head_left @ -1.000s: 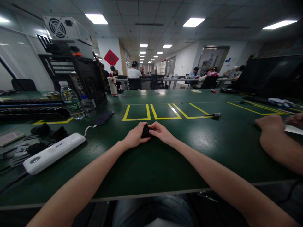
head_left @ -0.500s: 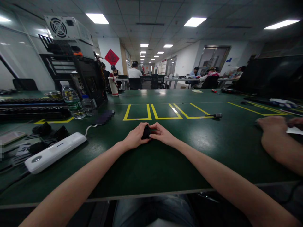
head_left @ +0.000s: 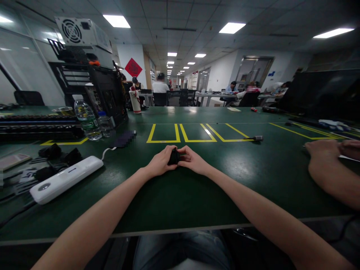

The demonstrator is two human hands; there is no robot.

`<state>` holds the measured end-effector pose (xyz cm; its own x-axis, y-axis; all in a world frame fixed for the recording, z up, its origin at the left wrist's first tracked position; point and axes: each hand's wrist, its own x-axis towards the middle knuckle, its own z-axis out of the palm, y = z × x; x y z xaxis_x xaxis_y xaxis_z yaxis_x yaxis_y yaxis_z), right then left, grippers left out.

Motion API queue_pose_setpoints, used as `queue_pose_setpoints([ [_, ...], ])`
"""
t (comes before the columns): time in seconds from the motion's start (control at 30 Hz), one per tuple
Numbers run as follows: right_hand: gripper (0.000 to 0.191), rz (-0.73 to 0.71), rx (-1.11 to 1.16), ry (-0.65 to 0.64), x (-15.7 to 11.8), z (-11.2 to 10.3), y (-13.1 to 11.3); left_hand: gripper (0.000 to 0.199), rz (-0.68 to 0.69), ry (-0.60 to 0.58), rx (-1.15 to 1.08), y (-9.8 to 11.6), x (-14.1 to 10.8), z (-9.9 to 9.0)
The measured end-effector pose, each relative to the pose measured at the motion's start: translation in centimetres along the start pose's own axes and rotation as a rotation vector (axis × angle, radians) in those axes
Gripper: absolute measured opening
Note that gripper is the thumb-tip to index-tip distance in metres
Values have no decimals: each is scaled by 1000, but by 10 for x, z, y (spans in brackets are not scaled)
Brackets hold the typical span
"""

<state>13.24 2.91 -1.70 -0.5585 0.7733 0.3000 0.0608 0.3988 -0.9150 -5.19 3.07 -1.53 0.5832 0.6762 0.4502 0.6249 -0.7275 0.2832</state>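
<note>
Both hands meet over the green table (head_left: 180, 202), around a small black object (head_left: 173, 158) whose exact kind I cannot make out. My left hand (head_left: 159, 162) is closed round its left side, thumb toward me. From the right, my right hand (head_left: 194, 160) pinches its edge with thumb and fingertips. The fingers hide much of the object. Beyond the hands, yellow tape outlines (head_left: 198, 141) mark the tabletop. To the right of these lies a small dark cylindrical piece (head_left: 257, 138).
A white power strip (head_left: 67, 180), black adapters (head_left: 52, 152) and a dark phone-like slab (head_left: 123, 139) lie at left. Behind them stand water bottles (head_left: 86, 120) and an open computer case (head_left: 105, 97). A co-worker's forearm (head_left: 332, 176) rests at right. People sit farther back.
My hands stay at nearly the same spot, still holding the black object, with only slight finger movement. The co-worker's hand at right has shifted a little.
</note>
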Motion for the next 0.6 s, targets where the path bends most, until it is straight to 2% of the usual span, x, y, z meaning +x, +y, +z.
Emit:
queue_pose_setpoints([
  [0.23,22,-13,3,67,3,4,-1,59,-5,18,-8,-1,-1,1],
  [0.4,29,-6,-24,90,5,4,2,60,3,31,-3,0,-1,1],
  [0.6,33,-18,18,33,2,0,3,57,8,51,13,2,1,4],
])
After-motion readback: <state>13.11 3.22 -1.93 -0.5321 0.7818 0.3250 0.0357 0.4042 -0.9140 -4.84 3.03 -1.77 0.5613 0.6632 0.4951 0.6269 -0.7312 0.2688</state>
